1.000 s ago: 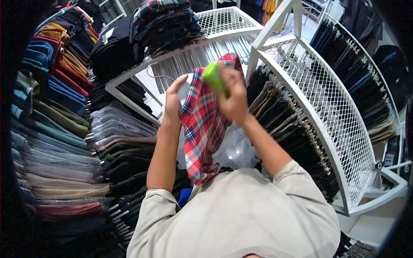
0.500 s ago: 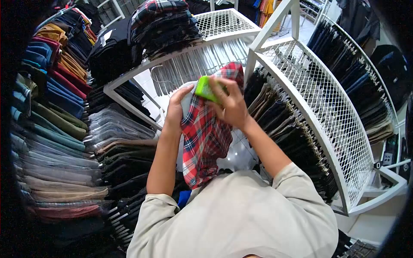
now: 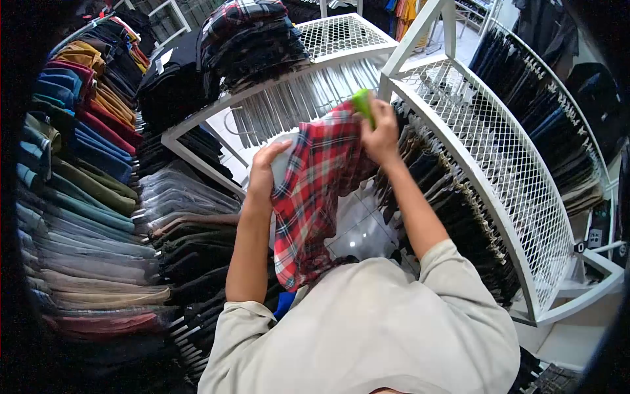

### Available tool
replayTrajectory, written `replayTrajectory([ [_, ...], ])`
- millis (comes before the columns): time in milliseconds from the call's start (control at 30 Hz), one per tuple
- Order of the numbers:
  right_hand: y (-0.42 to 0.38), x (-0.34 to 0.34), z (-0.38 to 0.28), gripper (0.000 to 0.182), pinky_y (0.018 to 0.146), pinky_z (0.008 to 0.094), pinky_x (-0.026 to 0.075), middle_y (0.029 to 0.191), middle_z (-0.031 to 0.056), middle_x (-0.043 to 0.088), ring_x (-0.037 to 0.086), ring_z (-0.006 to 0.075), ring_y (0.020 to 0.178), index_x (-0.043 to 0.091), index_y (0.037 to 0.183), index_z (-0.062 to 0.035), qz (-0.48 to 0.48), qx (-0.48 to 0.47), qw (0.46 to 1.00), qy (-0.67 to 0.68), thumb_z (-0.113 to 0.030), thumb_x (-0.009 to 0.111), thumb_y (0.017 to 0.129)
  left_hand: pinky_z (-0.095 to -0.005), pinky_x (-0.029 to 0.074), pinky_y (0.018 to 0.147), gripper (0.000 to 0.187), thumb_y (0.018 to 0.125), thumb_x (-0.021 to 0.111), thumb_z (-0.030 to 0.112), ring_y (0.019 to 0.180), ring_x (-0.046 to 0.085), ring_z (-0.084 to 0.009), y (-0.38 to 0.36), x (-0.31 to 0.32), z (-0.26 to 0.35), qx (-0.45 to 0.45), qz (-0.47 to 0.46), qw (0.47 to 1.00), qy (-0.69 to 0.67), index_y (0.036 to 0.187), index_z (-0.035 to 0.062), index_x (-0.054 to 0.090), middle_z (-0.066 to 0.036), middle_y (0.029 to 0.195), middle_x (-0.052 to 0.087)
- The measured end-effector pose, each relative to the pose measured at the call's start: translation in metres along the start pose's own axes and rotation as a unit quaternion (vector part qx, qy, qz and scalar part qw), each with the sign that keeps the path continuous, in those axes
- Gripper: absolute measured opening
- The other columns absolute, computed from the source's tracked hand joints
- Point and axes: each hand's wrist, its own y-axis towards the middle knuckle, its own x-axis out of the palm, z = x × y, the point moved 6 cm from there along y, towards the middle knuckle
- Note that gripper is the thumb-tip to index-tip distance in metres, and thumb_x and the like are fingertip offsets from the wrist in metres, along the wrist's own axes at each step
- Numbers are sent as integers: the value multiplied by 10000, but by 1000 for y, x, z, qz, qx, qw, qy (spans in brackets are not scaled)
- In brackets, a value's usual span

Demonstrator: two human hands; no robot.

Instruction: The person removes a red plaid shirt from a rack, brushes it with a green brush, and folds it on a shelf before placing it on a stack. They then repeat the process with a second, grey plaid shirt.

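A red, navy and white plaid shirt (image 3: 308, 190) hangs in front of my chest, its lower end close to my body. My left hand (image 3: 264, 172) grips its left edge, where a pale grey section (image 3: 282, 161) shows beside the thumb. In my right hand (image 3: 382, 134) is a bright green hand-sized block (image 3: 362, 105), held at the shirt's far right end. The fingers cover most of the block. A thin wire hook (image 3: 227, 125) curves out just beyond my left hand.
Trousers (image 3: 98, 223) hang densely on the left rack. Folded dark and plaid garments (image 3: 252, 46) are stacked ahead. Metal hangers (image 3: 289, 98) line the rail under the front shelf. A white mesh-topped rack (image 3: 485, 151) with hanging trousers stands on the right; tiled floor (image 3: 361, 226) shows below.
My right hand has moved right and away from my left hand with the green block, towards the shirt's far end. The shirt is now spread wider; my left hand has shifted slightly left.
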Motion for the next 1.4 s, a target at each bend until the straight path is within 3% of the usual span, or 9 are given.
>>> replayTrajectory([
  [100,3,-21,22,647,914,415,515,1187,190,594,629,343,1030,456,1484,-51,105,7,994,-3,-279,709,934,-297,565,788,317,935,595,231,831,714,-197,-13,16,15,2,10,1000,-17,1098,-25,686,-114,991,732],
  [467,-186,13,-153,733,997,443,506,1294,178,568,587,350,1156,516,1398,0,-259,-321,863,293,-57,787,719,-324,597,763,225,971,530,174,835,715,-184,48,-8,30,44,12,997,-57,1079,35,669,-97,978,725],
  [633,-73,24,-115,604,985,437,516,1322,206,523,570,385,1166,527,1373,29,-14,-369,922,117,-85,728,814,-290,576,779,226,959,553,177,831,706,-175,39,17,4,31,-32,997,-60,1095,32,661,-75,971,719],
  [800,25,24,33,627,863,422,543,1133,187,523,592,303,1014,392,1506,17,12,133,989,-62,-291,590,997,-333,601,769,260,952,558,172,837,716,-222,15,11,7,33,-22,993,-109,1109,-15,644,-115,954,718],
  [1000,-33,-8,-105,670,943,452,512,1230,214,525,587,363,1074,384,1528,-39,5,-240,963,120,-196,658,937,-276,516,811,295,934,565,204,866,673,-162,17,10,-1,69,16,997,10,1052,-26,707,-92,996,716],
  [1100,-20,9,-69,652,961,452,506,1218,219,533,582,379,1098,422,1498,-39,42,-256,965,37,-126,674,903,-276,518,801,297,928,574,197,854,676,-155,26,8,-10,60,14,998,16,1051,-38,709,-88,976,721],
  [1167,8,21,18,513,986,466,485,1233,258,529,568,413,1127,464,1436,-32,-32,73,997,-9,-192,607,971,-274,534,767,296,928,587,206,821,693,-156,15,19,-2,24,-25,999,-34,1047,-36,707,-81,933,723],
  [1333,-25,-11,33,578,974,444,499,1125,216,645,644,307,1040,488,1392,-6,24,101,985,134,-454,379,1043,-284,526,771,351,939,620,262,865,662,-128,35,29,-15,57,-2,996,-74,1152,-17,632,-64,1009,687],
  [1400,-59,-12,-23,481,838,256,458,1019,6,636,580,106,933,604,1226,-14,-92,185,927,313,-446,513,1034,-264,504,748,484,940,638,313,848,607,-108,43,38,-20,97,51,992,-57,1288,1,516,-42,1030,624],
])
